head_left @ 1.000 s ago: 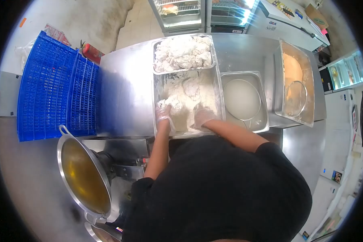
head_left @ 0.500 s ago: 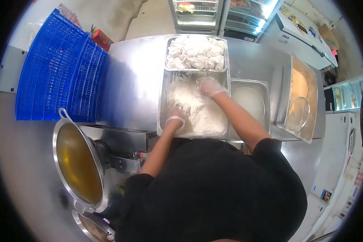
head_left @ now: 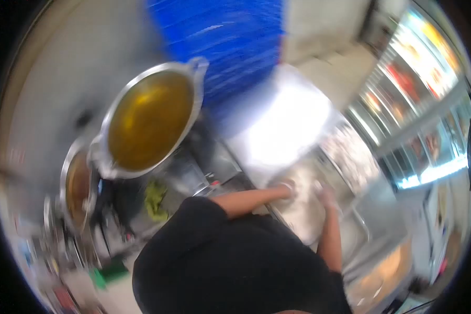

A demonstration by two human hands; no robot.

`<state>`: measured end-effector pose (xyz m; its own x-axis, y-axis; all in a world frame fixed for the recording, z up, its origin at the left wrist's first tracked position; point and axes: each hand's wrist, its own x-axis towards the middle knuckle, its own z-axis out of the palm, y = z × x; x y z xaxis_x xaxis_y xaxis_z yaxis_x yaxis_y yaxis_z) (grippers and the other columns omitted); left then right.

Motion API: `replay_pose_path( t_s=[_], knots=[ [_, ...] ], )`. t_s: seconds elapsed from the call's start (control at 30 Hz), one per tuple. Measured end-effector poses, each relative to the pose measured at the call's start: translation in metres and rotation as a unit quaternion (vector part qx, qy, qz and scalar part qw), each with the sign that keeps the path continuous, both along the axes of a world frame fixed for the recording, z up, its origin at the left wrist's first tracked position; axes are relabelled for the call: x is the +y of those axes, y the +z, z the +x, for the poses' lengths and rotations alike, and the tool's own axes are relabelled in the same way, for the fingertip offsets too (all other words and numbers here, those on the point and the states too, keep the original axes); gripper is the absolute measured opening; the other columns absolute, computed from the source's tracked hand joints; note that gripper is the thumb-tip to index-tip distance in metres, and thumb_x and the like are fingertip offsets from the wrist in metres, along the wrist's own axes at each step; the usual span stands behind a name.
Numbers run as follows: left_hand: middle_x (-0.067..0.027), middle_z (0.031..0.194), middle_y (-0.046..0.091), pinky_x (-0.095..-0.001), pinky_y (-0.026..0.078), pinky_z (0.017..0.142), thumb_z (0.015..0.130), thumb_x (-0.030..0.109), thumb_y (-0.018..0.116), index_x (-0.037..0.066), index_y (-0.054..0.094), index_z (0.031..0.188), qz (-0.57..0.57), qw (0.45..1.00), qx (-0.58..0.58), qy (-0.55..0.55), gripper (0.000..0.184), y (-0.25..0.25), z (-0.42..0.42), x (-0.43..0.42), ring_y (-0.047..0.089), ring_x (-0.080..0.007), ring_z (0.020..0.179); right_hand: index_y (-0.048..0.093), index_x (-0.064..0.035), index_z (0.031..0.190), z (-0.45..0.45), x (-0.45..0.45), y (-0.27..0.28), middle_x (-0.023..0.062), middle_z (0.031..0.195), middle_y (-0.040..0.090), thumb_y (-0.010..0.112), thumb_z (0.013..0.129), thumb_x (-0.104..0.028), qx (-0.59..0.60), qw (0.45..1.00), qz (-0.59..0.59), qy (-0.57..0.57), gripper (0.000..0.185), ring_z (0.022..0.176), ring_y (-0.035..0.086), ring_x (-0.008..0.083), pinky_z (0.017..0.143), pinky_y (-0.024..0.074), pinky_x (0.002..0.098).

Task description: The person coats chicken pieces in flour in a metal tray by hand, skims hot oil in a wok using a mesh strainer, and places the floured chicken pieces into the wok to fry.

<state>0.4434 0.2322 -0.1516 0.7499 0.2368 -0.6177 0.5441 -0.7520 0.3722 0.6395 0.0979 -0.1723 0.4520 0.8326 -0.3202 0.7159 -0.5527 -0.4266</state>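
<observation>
Two short black fabric sleeves (head_left: 201,213) nearest, bare forearms beyond. Next, left hand (head_left: 287,189) at left side of wide grey metal tray (head_left: 342,184), by a bed of loose white powder (head_left: 302,215). Right hand (head_left: 325,194) over same tray, farther right, near left one but apart from it. Cannot tell grip on either: too blurred to read fingers, or to make out anything between them. Powder location: inside tray, below and between both hands.

To handle powder well, probably best to work low, with loose fingers and soft lifts. Draw in from corners too, for an even bed. Keep wrists inside rim to limit spills. Go slowly; likely puffing if flicked.

Just right, a shallow silver-grey metal pan (head_left: 355,233), contents too smeared to tell. Just beyond powder, a heap of lumpy white-coated pieces (head_left: 351,157); avoid bumping with knuckles. Off left, well apart, a wide silver metal wok (head_left: 195,106) of golden-brown liquid (head_left: 149,123); keep powdery hands clear. Farther, a big blue slatted crate (head_left: 230,49). Farthest, a tall lit glass-door fridge (head_left: 411,70).
</observation>
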Motion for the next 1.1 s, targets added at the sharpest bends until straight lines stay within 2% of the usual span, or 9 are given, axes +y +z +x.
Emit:
replay_pose_path(
  t_s=[0.07,0.1,0.2,0.3,0.43,0.57,0.77,0.87,1.1],
  knots=[
    [-0.0234,0.128,0.058,-0.0476,0.049,0.094,0.088,0.038,0.057,0.013,0.061,0.126,0.008,0.989,-0.117,0.096,0.045,-0.077,0.013,-0.002,0.057,-0.0371,0.117,0.059,-0.0033,0.126,0.007,-0.020,-0.024,0.0232,0.121,0.062,0.061,0.090,-0.043,-0.142,0.989,-0.014,0.029,0.054,0.109,0.058,0.0438,0.097,0.0446,0.0523],
    [-0.0229,0.125,0.061,-0.0467,0.049,0.093,0.086,0.039,0.061,0.009,0.060,0.126,-0.035,0.984,-0.100,0.144,0.050,-0.038,0.012,0.001,0.059,-0.0366,0.115,0.066,0.0003,0.097,-0.013,-0.026,0.024,0.0252,0.088,0.065,0.063,0.087,-0.029,-0.173,0.950,0.256,0.035,0.031,0.082,0.062,0.0443,0.073,0.0475,0.0504],
    [-0.0223,0.106,0.069,-0.0491,0.050,0.085,0.084,0.037,0.059,0.004,0.071,0.104,-0.053,0.926,-0.191,0.321,0.041,0.032,0.005,-0.011,0.067,-0.0388,0.097,0.063,0.0024,0.113,-0.062,-0.016,0.148,0.0248,0.104,0.067,0.064,0.085,-0.024,0.039,0.988,0.126,-0.081,0.039,0.092,0.066,0.0383,0.076,0.0500,0.0447],
    [-0.0206,0.104,0.070,-0.0480,0.052,0.083,0.082,0.034,0.061,0.005,0.072,0.100,-0.044,0.904,-0.246,0.346,0.035,0.117,0.002,-0.032,0.067,-0.0385,0.093,0.064,0.0061,0.103,-0.088,-0.004,0.125,0.0240,0.089,0.068,0.063,0.080,-0.012,-0.063,0.989,0.132,-0.007,0.030,0.077,0.067,0.0361,0.066,0.0490,0.0417],
    [-0.0201,0.100,0.070,-0.0469,0.053,0.080,0.082,0.032,0.060,0.007,0.073,0.093,-0.035,0.846,-0.305,0.436,0.030,0.080,0.018,-0.030,0.067,-0.0370,0.091,0.064,0.0079,0.094,-0.078,-0.012,0.116,0.0252,0.076,0.064,0.061,0.081,-0.011,0.020,0.959,0.273,-0.069,0.023,0.067,0.064,0.0340,0.061,0.0476,0.0444],
    [-0.0202,0.095,0.071,-0.0458,0.054,0.077,0.085,0.031,0.059,0.007,0.073,0.090,0.086,0.958,-0.227,0.154,0.029,0.047,0.040,-0.026,0.069,-0.0363,0.087,0.064,0.0062,0.087,-0.097,-0.011,0.132,0.0221,0.075,0.065,0.063,0.080,-0.013,0.004,0.984,0.176,-0.034,0.020,0.065,0.062,0.0327,0.061,0.0464,0.0444],
    [-0.0183,0.099,0.072,-0.0433,0.056,0.074,0.086,0.027,0.061,0.007,0.074,0.093,-0.054,0.890,-0.221,0.394,0.025,0.027,0.053,-0.025,0.071,-0.0308,0.090,0.065,0.0055,0.085,-0.092,-0.025,0.120,0.0195,0.072,0.065,0.064,0.078,-0.012,0.030,0.964,0.247,-0.094,0.019,0.064,0.062,0.0293,0.061,0.0469,0.0433],
    [-0.0114,0.103,0.073,-0.0428,0.056,0.074,0.087,0.024,0.060,0.009,0.074,0.099,0.063,0.956,-0.208,0.196,0.024,0.020,0.057,-0.023,0.071,-0.0283,0.090,0.067,0.0056,0.088,-0.100,-0.028,0.144,0.0182,0.075,0.067,0.065,0.077,-0.007,0.046,0.964,0.241,-0.099,0.017,0.066,0.066,0.0277,0.060,0.0490,0.0417],
    [-0.0112,0.105,0.071,-0.0396,0.054,0.080,0.084,0.019,0.061,0.013,0.073,0.099,-0.097,0.886,-0.365,0.270,0.020,0.016,0.053,-0.008,0.068,-0.0272,0.098,0.065,0.0045,0.079,-0.109,-0.032,0.175,0.0135,0.070,0.066,0.069,0.076,-0.007,-0.133,0.968,0.199,-0.078,0.012,0.058,0.059,0.0245,0.053,0.0466,0.0385]
  ],
)
